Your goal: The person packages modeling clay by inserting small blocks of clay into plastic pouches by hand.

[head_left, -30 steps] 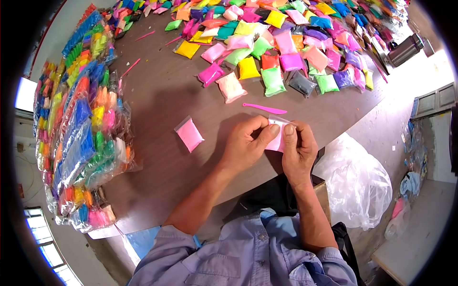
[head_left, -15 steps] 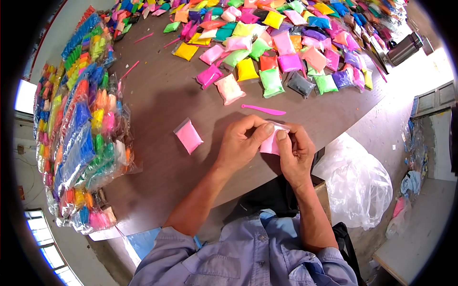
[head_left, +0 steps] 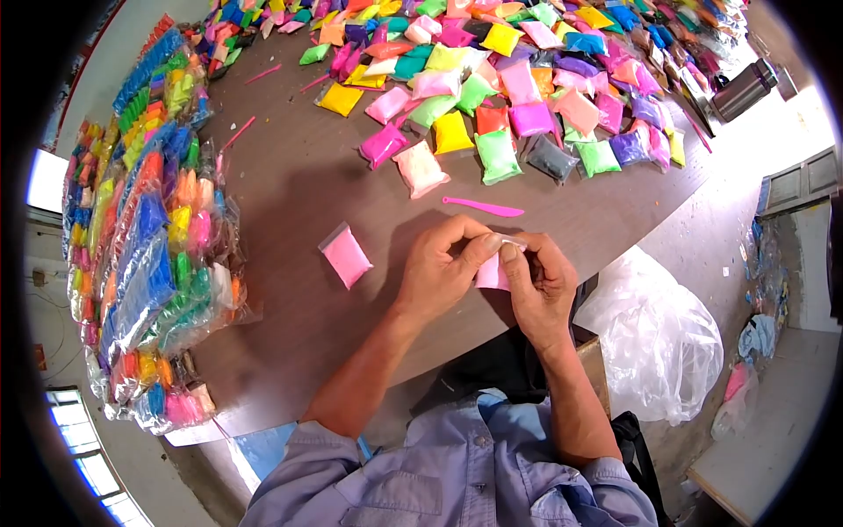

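Both hands meet over the table's near edge, pinching a small clear packet of light pink clay point(head_left: 492, 276) by its top edge. My left hand point(head_left: 443, 265) grips it from the left with thumb and bent forefinger. On the other side, my right hand point(head_left: 541, 283) presses its thumb against the same edge. The fingers hide part of the packet. A second pink packet point(head_left: 347, 256) lies flat on the table, left of my left hand. Just beyond my fingers lies a pink plastic knife point(head_left: 483, 207).
Many coloured packets point(head_left: 452, 133) cover the far side of the brown table point(head_left: 290, 307). Bagged packets point(head_left: 145, 255) are stacked along the left. A steel flask point(head_left: 745, 90) lies at the far right. A large clear plastic bag point(head_left: 654, 338) bulges beside the table's right edge.
My hands stay in nearly the same place. My right thumb has shifted slightly left, closer to my left thumb, at the packet's top edge.
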### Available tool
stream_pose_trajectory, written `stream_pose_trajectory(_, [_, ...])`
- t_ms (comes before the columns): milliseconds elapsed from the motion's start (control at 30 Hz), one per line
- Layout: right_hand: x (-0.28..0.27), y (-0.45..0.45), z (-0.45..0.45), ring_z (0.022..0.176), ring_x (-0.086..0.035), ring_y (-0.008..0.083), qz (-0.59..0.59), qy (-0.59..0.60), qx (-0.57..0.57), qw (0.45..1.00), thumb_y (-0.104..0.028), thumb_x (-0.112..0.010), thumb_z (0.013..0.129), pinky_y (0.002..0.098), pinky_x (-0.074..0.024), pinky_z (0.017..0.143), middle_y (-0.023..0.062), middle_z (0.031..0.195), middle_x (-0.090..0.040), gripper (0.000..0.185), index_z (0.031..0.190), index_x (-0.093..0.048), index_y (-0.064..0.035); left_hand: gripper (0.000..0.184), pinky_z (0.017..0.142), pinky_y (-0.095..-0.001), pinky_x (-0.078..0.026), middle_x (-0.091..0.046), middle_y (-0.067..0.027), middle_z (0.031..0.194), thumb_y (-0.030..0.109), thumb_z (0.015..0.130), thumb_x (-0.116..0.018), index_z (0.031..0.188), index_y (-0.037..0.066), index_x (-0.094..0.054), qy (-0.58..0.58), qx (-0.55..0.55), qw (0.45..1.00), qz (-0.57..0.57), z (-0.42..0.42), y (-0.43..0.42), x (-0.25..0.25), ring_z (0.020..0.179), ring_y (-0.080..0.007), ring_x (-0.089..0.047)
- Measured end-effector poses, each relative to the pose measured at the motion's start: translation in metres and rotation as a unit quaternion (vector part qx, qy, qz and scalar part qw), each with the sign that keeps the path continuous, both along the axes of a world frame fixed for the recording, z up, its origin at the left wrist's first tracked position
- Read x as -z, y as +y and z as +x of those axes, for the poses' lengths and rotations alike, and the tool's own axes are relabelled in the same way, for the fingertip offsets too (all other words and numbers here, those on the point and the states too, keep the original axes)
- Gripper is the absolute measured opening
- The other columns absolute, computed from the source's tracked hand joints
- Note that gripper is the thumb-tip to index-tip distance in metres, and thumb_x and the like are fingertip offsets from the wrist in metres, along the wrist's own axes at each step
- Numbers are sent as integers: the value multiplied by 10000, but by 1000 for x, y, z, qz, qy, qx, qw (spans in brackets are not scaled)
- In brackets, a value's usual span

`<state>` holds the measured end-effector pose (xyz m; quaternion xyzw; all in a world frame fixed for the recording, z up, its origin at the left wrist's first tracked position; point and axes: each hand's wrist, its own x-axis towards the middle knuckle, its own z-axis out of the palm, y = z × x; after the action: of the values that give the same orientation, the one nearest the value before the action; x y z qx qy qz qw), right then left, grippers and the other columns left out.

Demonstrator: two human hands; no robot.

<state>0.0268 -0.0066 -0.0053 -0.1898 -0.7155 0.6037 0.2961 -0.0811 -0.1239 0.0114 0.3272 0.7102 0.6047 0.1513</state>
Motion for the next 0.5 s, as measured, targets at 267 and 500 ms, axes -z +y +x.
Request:
stream_pose_trajectory(267, [-1,2,2,757,-550,76,-71,47,-10,996,-59,-684,988,239,-455,672,8,840,-621,75,974,-670,13,210,658,-283,-506,-709,-40,804,200,977,-722,970,-10,-703,-95,20,995,-2,0,0,-1,741,-80,-622])
stream_pose_trajectory(500, [-3,1,2,752,-564,91,-17,-3,-10,1000,-79,-685,984,249,-460,672,35,842,-636,99,984,-668,18,195,662,-288,-508,-708,-40,801,181,968,-723,984,-14,-716,-38,25,999,-27,-4,-3,1,752,-78,-622])
